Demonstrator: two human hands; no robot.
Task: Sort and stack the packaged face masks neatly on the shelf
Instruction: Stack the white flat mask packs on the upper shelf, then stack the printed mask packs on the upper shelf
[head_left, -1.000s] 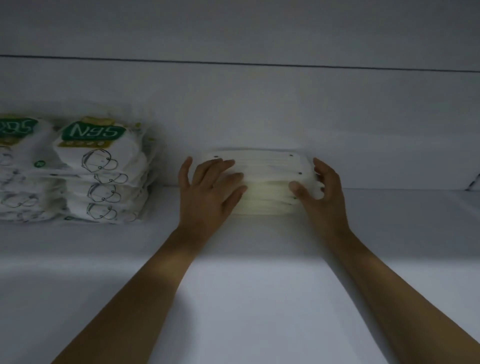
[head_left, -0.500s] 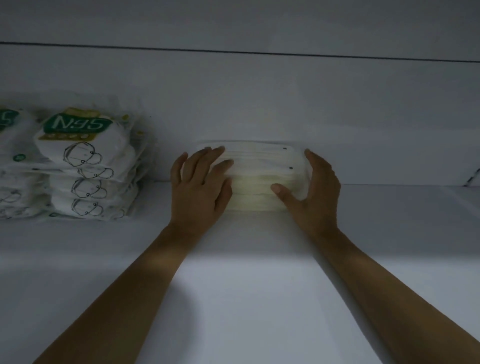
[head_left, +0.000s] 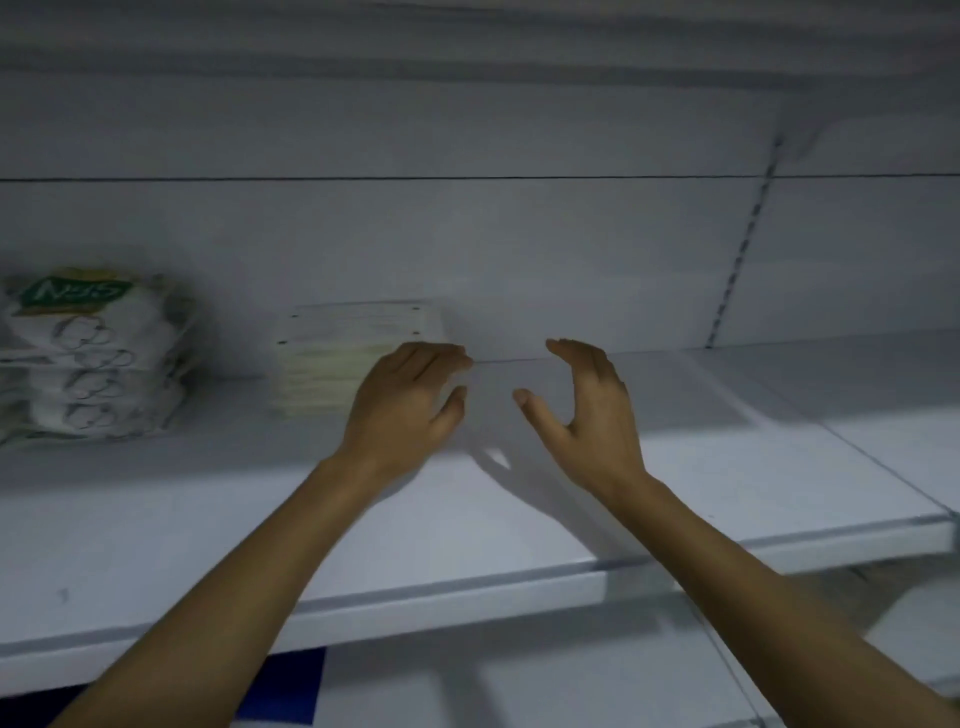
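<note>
Hovering just above the shelf, the left hand (head_left: 410, 400) has its fingers loosely bent and its thumb tucked beneath, and it holds nothing. Its back overlaps the lower right corner of the stack of flat white mask packets (head_left: 348, 353) from this angle (the blur makes it impossible to say whether skin meets plastic). Beside it, with a clear gap between the two thumbs, the right hand (head_left: 587, 410) is spread in a wide curve, fingers arched over and thumb pointing left, and it also holds nothing.

The stack of flat white mask packets sits on the shelf (head_left: 467, 525) against the back panel (head_left: 467, 244), its edges roughly in line. Further left, apart from that stack, the N95 mask packs (head_left: 88, 358) lie piled with green labels on top. Right of the hands, a slotted upright (head_left: 743, 244) runs up the back panel. Below the shelf's front edge a blue patch (head_left: 291, 686) shows between the forearms.
</note>
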